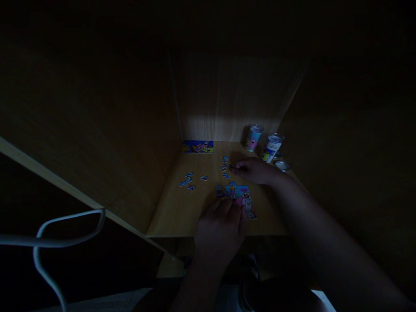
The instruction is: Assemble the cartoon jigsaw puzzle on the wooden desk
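Two cans (254,138) are standing at the right hand's (255,170) 1 o'clock, head view, right is pinching a puzzle piece (231,167) at its 9 o'clock, left hand (221,226) is touching the partial puzzle (241,192) at its 1 o'clock, grip can't tell.

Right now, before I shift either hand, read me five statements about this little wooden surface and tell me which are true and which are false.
1. The right hand pinches a small puzzle piece. True.
2. The left hand grips a lid. False: it is at the partly joined puzzle.
3. Two canisters stand toward the back right. True.
4. The picture strip lies at the back right. False: it lies at the back left.
5. Loose pieces lie left of the joined puzzle. True.
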`<state>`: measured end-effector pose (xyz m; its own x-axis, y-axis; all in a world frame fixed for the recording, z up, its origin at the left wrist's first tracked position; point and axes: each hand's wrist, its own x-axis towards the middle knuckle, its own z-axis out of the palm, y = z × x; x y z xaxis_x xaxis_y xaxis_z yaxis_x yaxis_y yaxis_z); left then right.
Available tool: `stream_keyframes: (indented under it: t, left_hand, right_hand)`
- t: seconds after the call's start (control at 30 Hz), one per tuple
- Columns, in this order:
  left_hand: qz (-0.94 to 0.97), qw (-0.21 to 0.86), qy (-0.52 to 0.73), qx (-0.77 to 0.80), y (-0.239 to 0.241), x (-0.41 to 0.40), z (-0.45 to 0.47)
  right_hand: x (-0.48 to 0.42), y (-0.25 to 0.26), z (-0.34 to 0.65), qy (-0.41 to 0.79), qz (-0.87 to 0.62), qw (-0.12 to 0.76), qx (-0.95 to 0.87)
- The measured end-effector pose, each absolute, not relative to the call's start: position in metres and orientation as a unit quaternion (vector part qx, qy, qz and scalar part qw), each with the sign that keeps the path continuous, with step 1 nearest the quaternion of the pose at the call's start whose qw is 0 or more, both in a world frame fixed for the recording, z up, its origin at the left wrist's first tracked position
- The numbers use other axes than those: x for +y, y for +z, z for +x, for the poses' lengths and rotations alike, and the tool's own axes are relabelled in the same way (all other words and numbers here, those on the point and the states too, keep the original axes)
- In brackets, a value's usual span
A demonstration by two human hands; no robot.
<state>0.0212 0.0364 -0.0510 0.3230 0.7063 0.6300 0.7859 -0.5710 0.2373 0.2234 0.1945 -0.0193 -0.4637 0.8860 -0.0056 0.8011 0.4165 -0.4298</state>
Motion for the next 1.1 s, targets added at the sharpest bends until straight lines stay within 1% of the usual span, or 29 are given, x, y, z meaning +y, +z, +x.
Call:
stream_keyframes:
  t: [0.27,0.6,0.8,0.93,1.03,1.1]
  left_hand:
    - [-0.812,0.049,-0.355,-0.462,-0.05,0.037,0.021]
    - [-0.811,0.052,-0.348,-0.467,-0.049,0.036,0.022]
    - [-0.811,0.041,-0.353,-0.465,-0.05,0.037,0.021]
    - [-0.811,0.009,-0.381,-0.445,-0.031,0.027,0.018]
    - [-0.803,-0.031,-0.462,-0.376,-0.004,0.011,0.016]
    - [-0.799,-0.03,-0.495,-0.341,0.013,-0.002,0.015]
  right_hand:
    - [0.194,-0.018,0.224,0.192,-0.508,0.116,-0.832]
    - [0.204,-0.024,0.225,0.182,-0.511,0.215,-0.812]
    - [0.205,-0.026,0.231,0.254,-0.538,0.24,-0.767]
    - [0.207,-0.026,0.233,0.237,-0.544,0.266,-0.76]
    - [0.209,-0.025,0.234,0.213,-0.55,0.29,-0.754]
    - [0.211,-0.026,0.235,0.202,-0.546,0.298,-0.757]
